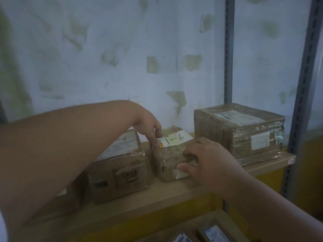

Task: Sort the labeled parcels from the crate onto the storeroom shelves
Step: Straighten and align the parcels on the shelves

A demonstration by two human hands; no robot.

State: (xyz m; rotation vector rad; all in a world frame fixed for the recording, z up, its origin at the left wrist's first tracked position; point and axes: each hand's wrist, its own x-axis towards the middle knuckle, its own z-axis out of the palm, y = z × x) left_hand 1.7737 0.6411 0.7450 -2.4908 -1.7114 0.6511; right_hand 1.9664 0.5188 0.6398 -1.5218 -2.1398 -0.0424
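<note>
A small brown taped parcel [168, 154] with a white label marked "1-6" sits on the wooden shelf [157, 194], between two other boxes. My left hand [148, 126] reaches over from the left and its fingertips touch the parcel's top left edge by the label. My right hand [208, 163] grips the parcel's right front corner, fingers on top and thumb on the front face. A cardboard parcel [120, 168] with a "6" label stands just left of it. A larger taped parcel [243, 131] stands to the right.
A peeling whitish wall [111, 58] closes the back of the shelf. Grey slotted metal uprights [229, 49] stand at the right. Below the shelf, more labelled parcels [213, 233] lie on a lower level. Another box [63, 201] is partly hidden under my left forearm.
</note>
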